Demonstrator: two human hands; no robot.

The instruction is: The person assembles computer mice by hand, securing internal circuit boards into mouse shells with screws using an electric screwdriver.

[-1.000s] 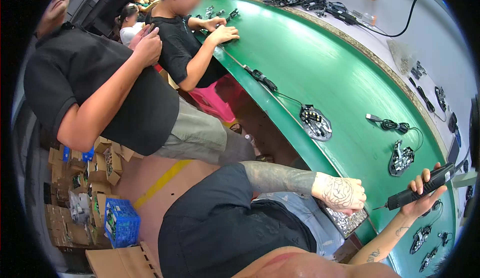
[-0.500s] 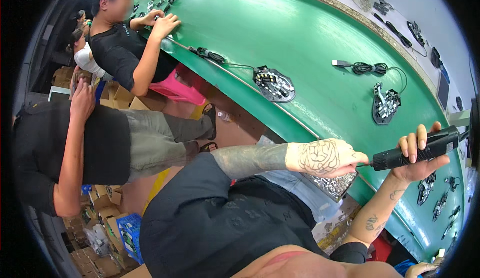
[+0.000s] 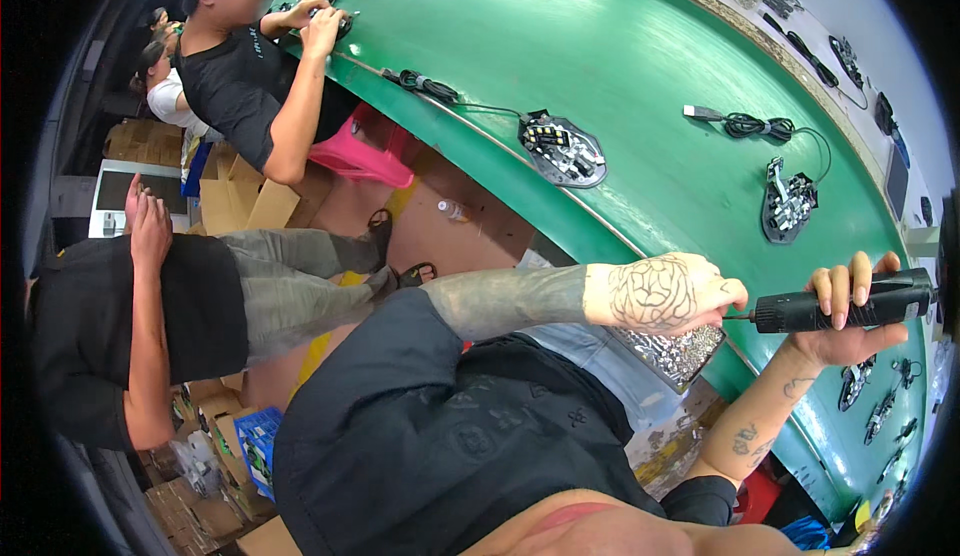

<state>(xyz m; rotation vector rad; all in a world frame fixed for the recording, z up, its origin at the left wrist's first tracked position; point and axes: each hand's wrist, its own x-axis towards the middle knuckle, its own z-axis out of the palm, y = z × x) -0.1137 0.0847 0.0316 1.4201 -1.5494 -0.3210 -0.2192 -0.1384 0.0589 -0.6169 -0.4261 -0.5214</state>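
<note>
My right hand [image 3: 846,308] is wrapped round a black electric screwdriver [image 3: 790,313], whose bit points left. The thumb lies under the body and the fingers come over the top. My left hand [image 3: 662,294] is closed in a pinch at the tip of the bit; anything tiny between its fingertips is hidden. Just below the left hand, a shallow tray [image 3: 684,391] holds many small shiny screws [image 3: 686,358]. Beyond my hands on the green bench, an opened computer mouse [image 3: 565,153] shows its circuit board. Another opened mouse [image 3: 789,202] lies farther right with its coiled cable [image 3: 755,127].
The green bench [image 3: 500,36] curves along the far side, with more mouse parts [image 3: 857,381] at the right. A seated co-worker [image 3: 235,86] handles a part on a pink stool [image 3: 365,156]. Another person [image 3: 140,326] stands at left near cardboard boxes [image 3: 240,191] and a blue crate [image 3: 262,446].
The view has shifted slightly. My hands keep nearly the same pose, left fingers at the screwdriver bit. At left, the standing person's arm has shifted; the seated co-worker's hands have moved a little.
</note>
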